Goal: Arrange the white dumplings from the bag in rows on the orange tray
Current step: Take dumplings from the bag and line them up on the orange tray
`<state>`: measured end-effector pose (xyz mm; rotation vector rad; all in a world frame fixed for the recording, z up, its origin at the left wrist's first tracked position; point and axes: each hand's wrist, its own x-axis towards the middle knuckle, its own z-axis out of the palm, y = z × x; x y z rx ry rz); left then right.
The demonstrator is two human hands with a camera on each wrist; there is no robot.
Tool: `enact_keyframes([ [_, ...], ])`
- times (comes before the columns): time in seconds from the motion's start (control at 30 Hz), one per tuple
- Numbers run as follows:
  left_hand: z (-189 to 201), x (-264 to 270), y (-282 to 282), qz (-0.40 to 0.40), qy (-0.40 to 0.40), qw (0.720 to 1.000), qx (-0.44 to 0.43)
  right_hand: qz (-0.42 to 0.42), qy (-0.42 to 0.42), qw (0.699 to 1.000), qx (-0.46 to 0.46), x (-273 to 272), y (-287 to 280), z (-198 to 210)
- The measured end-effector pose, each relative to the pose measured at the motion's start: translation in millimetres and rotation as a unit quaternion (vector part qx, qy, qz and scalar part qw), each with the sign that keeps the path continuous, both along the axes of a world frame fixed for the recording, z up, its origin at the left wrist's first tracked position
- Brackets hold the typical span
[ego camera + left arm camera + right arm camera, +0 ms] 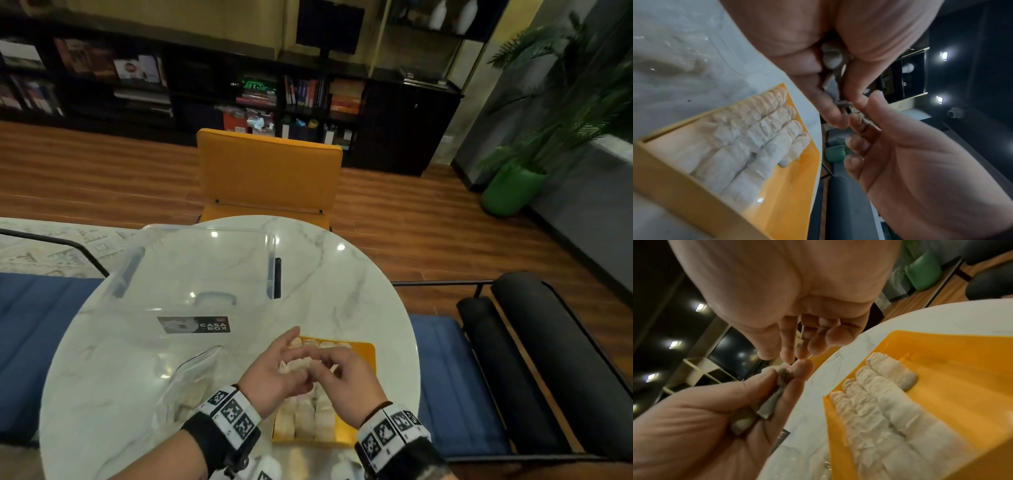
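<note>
I hold one white dumpling (294,366) between both hands, just above the orange tray (366,353). My left hand (284,363) grips it between thumb and fingers; the left wrist view shows the dumpling (831,56) tucked there. My right hand (329,363) curls its fingertips round the dumpling's right end. In the right wrist view the dumpling (772,399) lies in the left hand below the right fingertips (789,356). Rows of dumplings (305,418) lie side by side in the tray (789,186), partly hidden by my hands. The clear bag (195,380) lies left of the tray with dumplings inside.
A clear storage box (191,274) labelled CASA BOX stands behind the bag on the round marble table (342,284). An orange chair (270,174) is beyond the table and a black armchair (534,359) to the right. The tray's right half (951,369) is bare.
</note>
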<state>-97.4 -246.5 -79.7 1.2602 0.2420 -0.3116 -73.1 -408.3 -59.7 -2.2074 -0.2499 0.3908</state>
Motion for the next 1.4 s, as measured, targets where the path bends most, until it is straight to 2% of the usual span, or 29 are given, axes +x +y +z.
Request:
enact_keyframes([
  [0.07,7.7,-1.5,-1.6,-0.020,-0.027,0.999,0.032,0.014,0.005,1.000,0.006,-4.4,2.8,5.1],
  [0.13,14.9,-0.9,-2.8,-0.046,-0.050,0.995,0.068,-0.008,0.011,1.000,-0.003,-6.7,3.1,15.4],
  [0.23,24.5,-1.8,-2.4,-0.057,-0.059,0.994,0.074,-0.056,0.029,0.996,0.065,-7.6,-0.6,30.2],
  [0.37,33.2,-1.9,-0.5,-0.005,-0.007,0.999,0.043,-0.172,0.012,0.975,0.141,-6.2,-7.1,31.2],
  [0.57,35.5,0.8,-2.7,0.046,0.015,0.998,0.040,-0.230,0.047,0.951,0.201,-16.3,-5.5,21.4],
  [0.7,38.0,4.1,-4.0,0.085,0.003,0.993,0.077,-0.198,0.088,0.957,0.192,-21.4,-6.7,12.0],
  [0.8,39.3,5.1,-2.6,0.070,-0.033,0.982,0.171,-0.148,0.130,0.970,0.144,-22.7,-10.1,5.4],
  [0.97,43.5,2.0,-3.4,0.003,-0.097,0.958,0.270,-0.119,0.025,0.987,0.101,-13.0,-21.2,15.1],
  [1.07,38.1,3.1,-4.0,-0.066,-0.125,0.936,0.321,-0.054,-0.055,0.997,0.011,-6.0,-21.6,26.1],
  [1.17,36.2,3.6,-7.9,-0.071,-0.114,0.937,0.322,-0.019,-0.119,0.991,-0.066,0.3,-20.1,29.1],
  [1.3,28.7,6.5,-9.1,-0.062,-0.099,0.934,0.339,-0.035,-0.130,0.990,-0.048,6.0,-23.0,28.4],
  [1.4,25.1,9.4,-9.9,-0.067,-0.095,0.940,0.321,-0.006,-0.126,0.990,-0.062,6.7,-25.5,31.4],
])
